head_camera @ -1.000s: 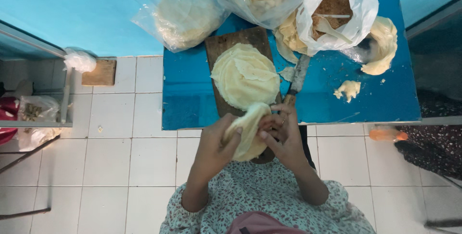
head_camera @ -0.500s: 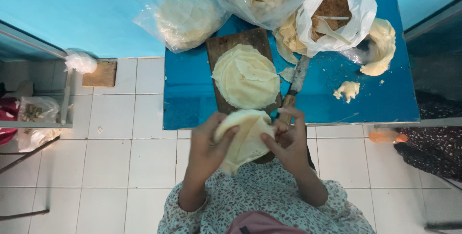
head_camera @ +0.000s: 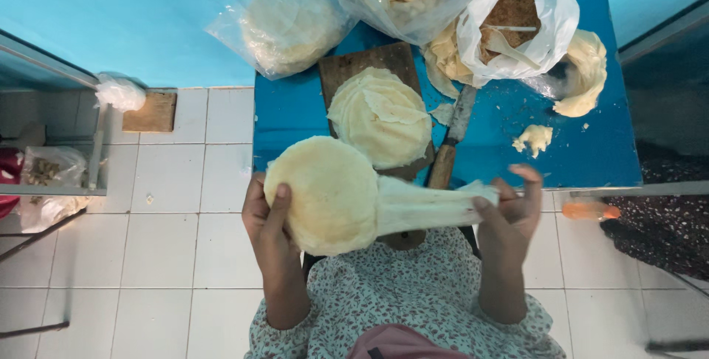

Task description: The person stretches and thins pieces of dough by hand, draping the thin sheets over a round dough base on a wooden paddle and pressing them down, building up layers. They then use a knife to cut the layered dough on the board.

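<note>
Left hand [head_camera: 267, 215] under wrapper stack [head_camera: 325, 195], right hand [head_camera: 509, 207] pulling sheet [head_camera: 428, 207]

The person wears a pale top printed all over with small dark flowers and sprigs. Its sleeves end in loose gathered cuffs at the forearms, one near each lower side of the view, leaving the forearms bare. The left hand [head_camera: 267, 215] and the right hand [head_camera: 511, 207] are bare: no gloves, rings, watch or bracelets show. A fold of dull pink cloth sits at the bottom edge, in the middle, against the floral fabric.
</note>
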